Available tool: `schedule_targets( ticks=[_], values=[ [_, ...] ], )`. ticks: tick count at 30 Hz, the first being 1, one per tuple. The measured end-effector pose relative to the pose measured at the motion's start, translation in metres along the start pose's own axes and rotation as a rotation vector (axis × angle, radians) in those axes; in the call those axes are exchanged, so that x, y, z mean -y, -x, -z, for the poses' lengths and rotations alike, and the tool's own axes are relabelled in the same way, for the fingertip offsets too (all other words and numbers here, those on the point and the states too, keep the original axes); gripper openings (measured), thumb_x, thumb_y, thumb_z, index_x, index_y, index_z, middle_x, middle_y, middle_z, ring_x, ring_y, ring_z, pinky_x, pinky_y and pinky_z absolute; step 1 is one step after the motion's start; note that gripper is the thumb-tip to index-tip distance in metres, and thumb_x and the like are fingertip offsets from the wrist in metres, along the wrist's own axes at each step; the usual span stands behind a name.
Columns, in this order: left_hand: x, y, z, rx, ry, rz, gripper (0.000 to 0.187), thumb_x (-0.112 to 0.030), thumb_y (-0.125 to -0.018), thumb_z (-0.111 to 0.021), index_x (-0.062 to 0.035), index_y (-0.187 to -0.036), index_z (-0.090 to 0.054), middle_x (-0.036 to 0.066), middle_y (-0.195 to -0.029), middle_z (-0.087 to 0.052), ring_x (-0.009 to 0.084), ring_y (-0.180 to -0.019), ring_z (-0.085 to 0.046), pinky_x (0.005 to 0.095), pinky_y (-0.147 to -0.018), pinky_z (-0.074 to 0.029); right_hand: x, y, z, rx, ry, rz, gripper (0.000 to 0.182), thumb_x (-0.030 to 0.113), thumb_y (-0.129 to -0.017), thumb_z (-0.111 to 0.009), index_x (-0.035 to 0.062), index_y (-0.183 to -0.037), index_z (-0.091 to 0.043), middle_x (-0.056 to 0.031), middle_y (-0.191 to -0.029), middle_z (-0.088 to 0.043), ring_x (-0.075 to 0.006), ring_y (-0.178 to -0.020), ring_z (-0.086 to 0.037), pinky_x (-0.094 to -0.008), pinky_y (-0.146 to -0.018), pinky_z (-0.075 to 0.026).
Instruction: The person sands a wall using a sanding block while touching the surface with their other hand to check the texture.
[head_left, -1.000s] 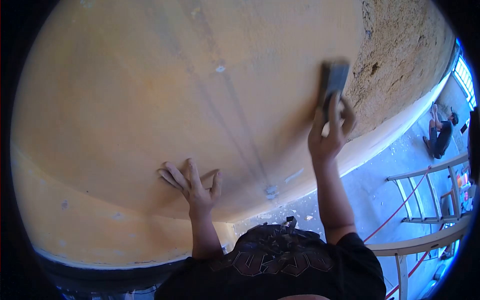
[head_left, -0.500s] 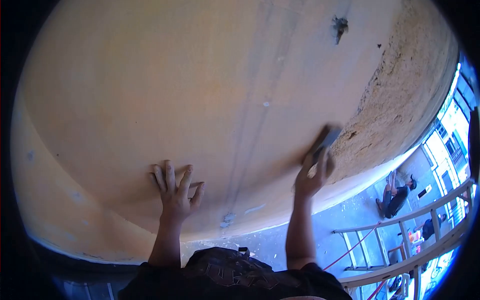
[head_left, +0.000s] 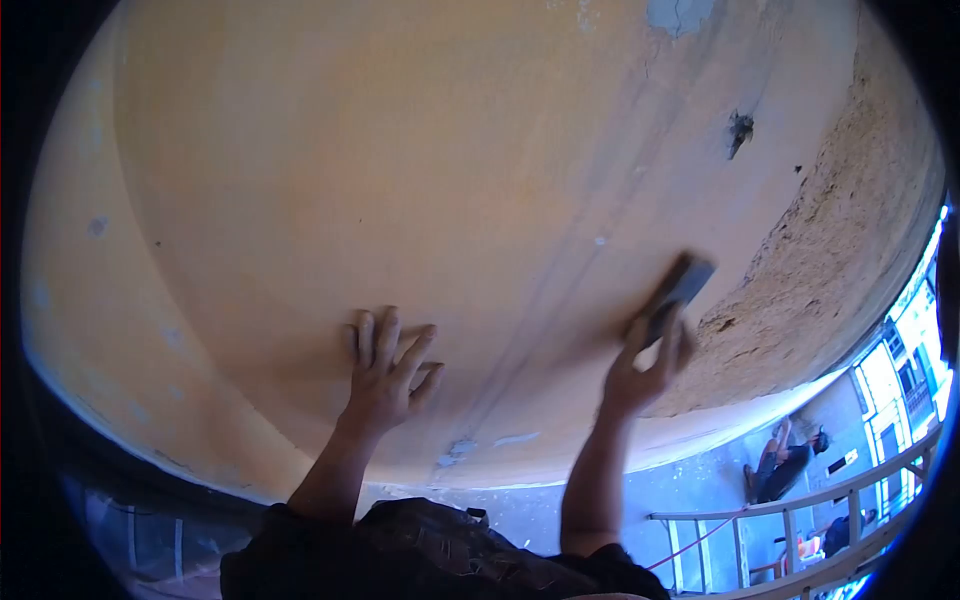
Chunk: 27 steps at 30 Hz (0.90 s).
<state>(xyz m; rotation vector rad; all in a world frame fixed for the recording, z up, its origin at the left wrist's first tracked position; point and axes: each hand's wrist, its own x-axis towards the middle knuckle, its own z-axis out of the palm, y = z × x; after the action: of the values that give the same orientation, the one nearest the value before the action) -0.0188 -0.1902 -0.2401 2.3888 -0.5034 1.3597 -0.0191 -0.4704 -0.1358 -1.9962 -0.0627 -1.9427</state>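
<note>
My right hand grips a dark rectangular sanding block near its lower end. The block lies tilted against the yellowish plastered wall, just left of a rough, bare patch, and its outline is slightly blurred. To the left, my left hand rests on the smooth part of the wall with its fingers spread and holds nothing. Faint dark streaks run diagonally down the wall between my hands.
A small hole breaks the plaster at upper right, below a grey patch. A ladder stands at lower right. Beyond it, a person crouches on the grey floor far below.
The view has turned, so the wall marks have shifted, mostly rightward. The sanding block has moved away from the rough patch's edge. My left hand stays spread on the wall.
</note>
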Motion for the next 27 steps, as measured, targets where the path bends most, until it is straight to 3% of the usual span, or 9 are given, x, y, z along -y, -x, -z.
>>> schedule_targets(
  ticks=[3, 5, 11, 14, 18, 21, 23, 27],
  values=[
    [0.002, -0.001, 0.001, 0.008, -0.016, -0.032, 0.063, -0.037, -0.078, -0.07, -0.0173, -0.133, -0.047, 0.026, -0.145, -0.023, 0.0516, -0.133, -0.018, 0.0632, -0.105, -0.015, 0.016, -0.065, 0.004, -0.018, -0.099, -0.085, 0.04, 0.009, -0.085, -0.064, 0.0028, -0.124, -0.056, -0.0173, -0.109, -0.055, -0.0287, -0.101, -0.055, -0.0402, -0.079, -0.049],
    [0.003, -0.001, 0.0, 0.007, -0.023, -0.043, 0.065, -0.036, -0.078, -0.071, -0.0168, -0.134, -0.045, 0.027, -0.146, -0.022, 0.0523, -0.133, -0.018, 0.0633, -0.105, -0.016, 0.011, -0.058, 0.001, -0.041, -0.064, -0.043, 0.041, 0.008, -0.084, -0.065, 0.002, -0.123, -0.056, -0.0172, -0.109, -0.056, -0.0288, -0.1, -0.055, -0.0405, -0.079, -0.049],
    [0.006, 0.001, 0.002, -0.006, 0.007, -0.022, 0.057, -0.038, -0.078, -0.069, -0.0213, -0.13, -0.052, 0.02, -0.142, -0.034, 0.0478, -0.129, -0.027, 0.0595, -0.104, -0.02, 0.017, 0.103, -0.008, 0.011, -0.123, -0.047, 0.038, 0.004, -0.077, -0.069, -0.0059, -0.111, -0.056, -0.0186, -0.103, -0.06, -0.0332, -0.095, -0.054, -0.0427, -0.079, -0.047],
    [0.005, -0.003, 0.009, 0.033, -0.016, -0.045, 0.058, -0.037, -0.077, -0.07, -0.0208, -0.13, -0.052, 0.021, -0.141, -0.034, 0.0482, -0.129, -0.028, 0.0593, -0.103, -0.022, 0.01, 0.084, -0.005, 0.036, -0.108, 0.004, 0.036, 0.003, -0.077, -0.069, -0.0058, -0.109, -0.056, -0.0178, -0.103, -0.059, -0.031, -0.093, -0.053, -0.0417, -0.078, -0.047],
    [0.006, -0.001, 0.008, 0.063, -0.043, -0.096, 0.064, -0.035, -0.078, -0.07, -0.0134, -0.132, -0.046, 0.027, -0.146, -0.02, 0.0536, -0.133, -0.013, 0.0631, -0.105, -0.017, 0.0, 0.014, 0.004, 0.043, -0.068, -0.115, 0.039, 0.004, -0.077, -0.07, -0.0053, -0.111, -0.055, -0.0177, -0.105, -0.058, -0.0314, -0.094, -0.053, -0.0417, -0.079, -0.046],
    [0.002, -0.002, 0.004, 0.04, -0.082, -0.083, 0.068, -0.037, -0.078, -0.069, -0.011, -0.134, -0.042, 0.027, -0.148, -0.016, 0.0546, -0.133, -0.007, 0.0652, -0.104, -0.014, -0.017, 0.029, 0.007, 0.024, -0.094, -0.114, 0.041, 0.004, -0.076, -0.071, -0.004, -0.113, -0.054, -0.018, -0.106, -0.056, -0.032, -0.096, -0.053, -0.0419, -0.08, -0.045],
    [0.001, 0.0, 0.0, 0.027, -0.099, -0.065, 0.071, -0.037, -0.079, -0.069, -0.0089, -0.136, -0.038, 0.028, -0.148, -0.013, 0.055, -0.134, -0.004, 0.066, -0.103, -0.011, -0.03, 0.098, 0.009, 0.079, -0.03, -0.089, 0.042, 0.003, -0.077, -0.07, -0.0021, -0.115, -0.054, -0.0188, -0.107, -0.054, -0.0327, -0.098, -0.052, -0.0432, -0.082, -0.045],
    [0.004, 0.005, -0.001, 0.044, -0.094, -0.057, 0.094, -0.047, -0.078, -0.068, -0.0019, -0.144, -0.018, 0.027, -0.15, -0.005, 0.0541, -0.134, 0.004, 0.0651, -0.104, -0.004, -0.047, 0.229, 0.024, 0.224, -0.064, -0.185, 0.042, 0.0, -0.076, -0.069, 0.0005, -0.115, -0.053, -0.0231, -0.11, -0.049, -0.0354, -0.1, -0.051, -0.0446, -0.084, -0.045]
  ],
)
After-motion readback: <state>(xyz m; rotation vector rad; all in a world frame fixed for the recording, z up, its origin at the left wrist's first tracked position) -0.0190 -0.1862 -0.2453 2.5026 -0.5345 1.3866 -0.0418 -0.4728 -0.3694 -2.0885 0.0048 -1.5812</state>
